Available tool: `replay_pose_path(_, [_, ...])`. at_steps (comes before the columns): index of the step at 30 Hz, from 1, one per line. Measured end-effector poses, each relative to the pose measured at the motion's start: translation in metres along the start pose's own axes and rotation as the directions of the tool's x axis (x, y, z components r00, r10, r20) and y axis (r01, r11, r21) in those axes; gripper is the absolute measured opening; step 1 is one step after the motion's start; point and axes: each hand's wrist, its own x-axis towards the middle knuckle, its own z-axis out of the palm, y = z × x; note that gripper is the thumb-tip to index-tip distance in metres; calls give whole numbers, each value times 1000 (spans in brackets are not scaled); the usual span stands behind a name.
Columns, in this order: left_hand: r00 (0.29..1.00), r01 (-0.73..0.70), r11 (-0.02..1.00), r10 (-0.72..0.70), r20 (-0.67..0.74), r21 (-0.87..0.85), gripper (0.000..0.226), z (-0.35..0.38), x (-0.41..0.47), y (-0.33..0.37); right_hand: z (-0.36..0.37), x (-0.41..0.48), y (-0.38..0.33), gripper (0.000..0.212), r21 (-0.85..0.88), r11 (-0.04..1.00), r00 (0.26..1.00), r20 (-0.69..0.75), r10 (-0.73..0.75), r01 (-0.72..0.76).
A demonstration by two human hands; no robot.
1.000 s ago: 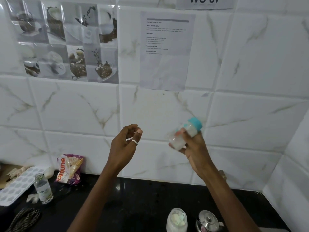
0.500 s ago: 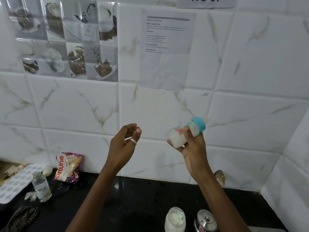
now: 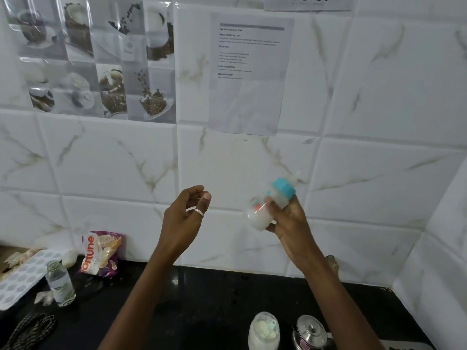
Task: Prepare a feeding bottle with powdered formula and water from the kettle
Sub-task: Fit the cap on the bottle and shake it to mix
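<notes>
mixing stage: bottle point(image 3: 269, 205) filled and capped, held up above the counter point(image 3: 202, 299).
your right hand point(image 3: 290, 223) grips the tilted bottle round its body, teal collar and teat uppermost, milky liquid inside; powder and water look already in. your left hand point(image 3: 184, 218) hangs near it, fingers loosely curled, holding nothing. jar point(image 3: 264, 330) and kettle point(image 3: 309, 329) stand below. likely left: shake until blended, set it down.

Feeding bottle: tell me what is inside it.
The feeding bottle holds white, milky liquid. Fingers of the right hand cover part of its body, so the exact level cannot be seen.
</notes>
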Motion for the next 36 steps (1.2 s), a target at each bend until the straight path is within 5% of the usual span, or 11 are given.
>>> replay_pose_path(2, [1000,-4,1000,4,9,-4,31,1,-1,0,0,3,-2,54,160,986,995,-87,-39,53])
replay_pose_path(7, [1000,-4,1000,4,4,5,31,-1,1,0,3,0,6,67,-137,990,995,83,57,-45])
replay_pose_path(11, [1000,-6,1000,6,8,2,30,-2,1,-1,-4,6,6,70,177,984,992,-127,-7,29])
replay_pose_path(15, [1000,-8,1000,8,-4,7,32,-3,2,0,-1,0,10,62,-140,987,993,83,88,-76])
replay_pose_path(19, [1000,-9,1000,9,16,14,32,0,1,1,-5,7,4,61,186,983,993,-116,23,-1])
replay_pose_path(23, [1000,-4,1000,4,12,13,34,0,1,1,-1,5,6,58,-146,986,996,30,87,-82])
replay_pose_path(27, [1000,-13,1000,13,27,17,33,5,0,3,-1,7,8,58,133,991,993,-114,43,-28])
replay_pose_path(32, [1000,-16,999,16,13,31,33,3,1,2,4,0,13,58,-161,985,996,52,78,-68])
replay_pose_path(36, [1000,-14,1000,14,21,27,32,2,0,1,-1,5,8,69,112,994,994,-107,2,11])
